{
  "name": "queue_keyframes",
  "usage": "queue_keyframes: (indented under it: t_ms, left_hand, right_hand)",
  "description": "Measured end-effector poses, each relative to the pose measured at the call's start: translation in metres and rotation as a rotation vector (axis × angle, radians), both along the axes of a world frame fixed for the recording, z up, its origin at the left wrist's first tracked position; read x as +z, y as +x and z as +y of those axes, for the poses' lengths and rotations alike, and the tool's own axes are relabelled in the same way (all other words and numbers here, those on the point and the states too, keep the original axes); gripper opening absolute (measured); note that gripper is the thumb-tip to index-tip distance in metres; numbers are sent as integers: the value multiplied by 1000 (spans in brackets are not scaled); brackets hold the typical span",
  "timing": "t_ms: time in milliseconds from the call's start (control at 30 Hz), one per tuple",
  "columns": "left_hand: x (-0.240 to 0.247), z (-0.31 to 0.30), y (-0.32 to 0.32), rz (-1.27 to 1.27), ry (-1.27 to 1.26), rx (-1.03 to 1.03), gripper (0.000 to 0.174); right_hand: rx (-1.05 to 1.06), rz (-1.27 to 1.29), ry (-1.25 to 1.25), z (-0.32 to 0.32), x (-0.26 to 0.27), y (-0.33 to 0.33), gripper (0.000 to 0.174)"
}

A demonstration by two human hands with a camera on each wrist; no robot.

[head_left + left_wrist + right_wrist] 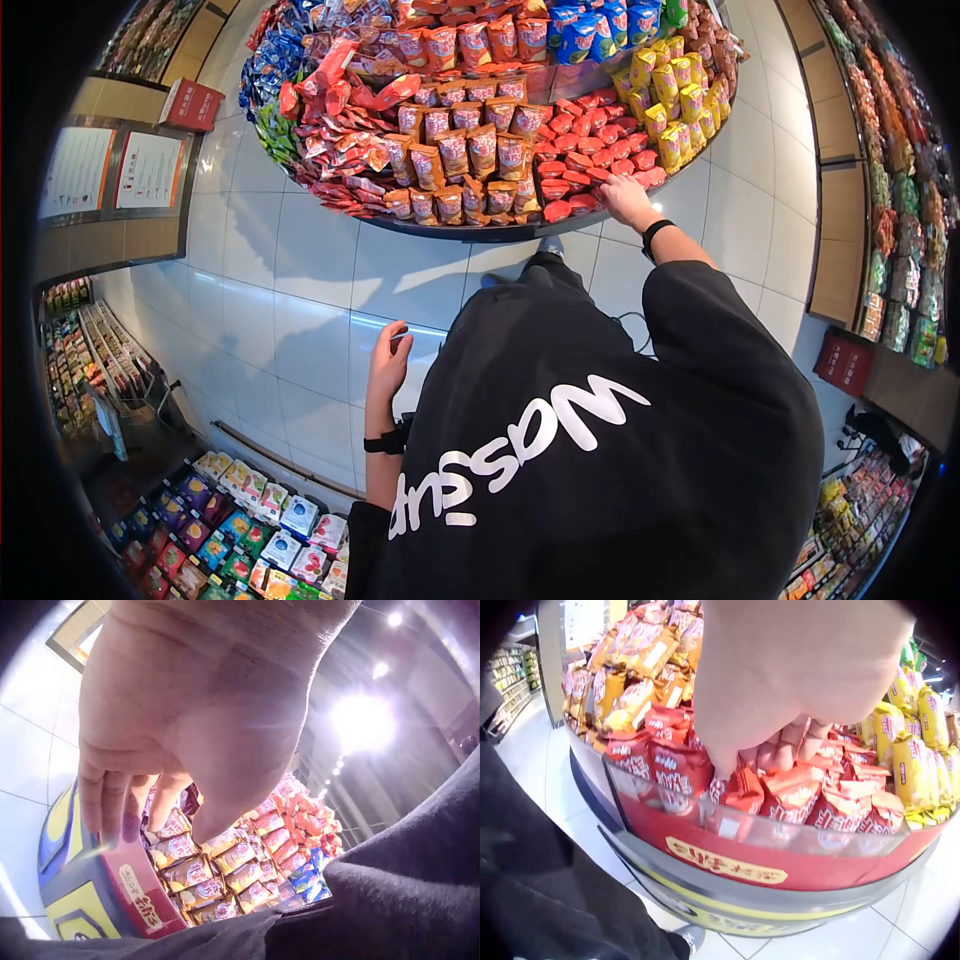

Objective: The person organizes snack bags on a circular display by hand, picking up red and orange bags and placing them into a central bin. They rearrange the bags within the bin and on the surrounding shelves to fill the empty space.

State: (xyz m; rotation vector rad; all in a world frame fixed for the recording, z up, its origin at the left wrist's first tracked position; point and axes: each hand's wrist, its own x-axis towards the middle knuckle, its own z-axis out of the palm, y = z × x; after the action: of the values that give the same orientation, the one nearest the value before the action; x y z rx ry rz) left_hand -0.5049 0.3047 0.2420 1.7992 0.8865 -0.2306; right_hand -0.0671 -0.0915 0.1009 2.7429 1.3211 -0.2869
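Observation:
My right hand [630,203] reaches to the front edge of the round snack display, among rows of small red snack bags [585,160]. In the right wrist view its thumb and curled fingers [786,752] pinch the top of a red snack bag [742,793], just behind the clear front lip [780,829]. More red bags stand on both sides of it. My left hand [388,365] hangs beside my body with loosely bent fingers and nothing in it. The left wrist view shows that hand [195,727] in front of the more distant orange-brown bags [187,874].
Orange-brown bags [452,155] fill the display left of the red ones; yellow bags [690,105] fill its right. Blue bags [600,35] sit farther back. Snack shelves [890,200] run along the right, and boxed goods [240,520] stand at lower left. Pale floor tiles [300,250] surround the display.

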Motion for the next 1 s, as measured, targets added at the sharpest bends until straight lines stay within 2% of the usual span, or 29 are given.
queue_keyframes:
  t_ms: [33,133,200,267,367,500,600,633,733,767,867,900,1000]
  left_hand:
    - [-10,2,-8,-20,-14,25,41]
    - [-20,-2,-18,-45,-28,51,40]
    - [-23,-7,-18,-44,-28,63,39]
    - [-30,-15,-16,-34,-31,87,38]
    - [-19,-36,1,-16,-3,99,37]
    - [-21,-71,21,-3,-10,149,37]
    - [-18,-100,44,-4,-16,182,37]
    - [-16,-111,52,2,-19,193,37]
    - [-13,-143,75,1,-22,224,38]
    - [-15,-152,80,-5,-28,238,38]
    - [-20,-178,86,3,-37,285,39]
    - [-20,-187,87,16,-33,301,39]
    - [-20,-211,87,47,-44,338,40]
  right_hand:
    - [-80,98,-11,11,21,1,21]
    - [-41,19,163,27,39,5,24]
    - [9,12,78,43,39,11,36]
    - [55,-47,90,53,26,15,42]
    - [35,-4,-2,56,3,22,45]
    - [38,48,182,47,-7,26,41]
    - [157,56,250,36,-6,39,41]
    - [207,98,253,32,-1,44,46]
    - [327,173,93,32,12,60,52]
    - [410,165,178,31,19,64,53]
    - [284,320,287,36,32,72,50]
    - [267,264,356,38,35,71,42]
    - [126,167,234,51,14,74,36]
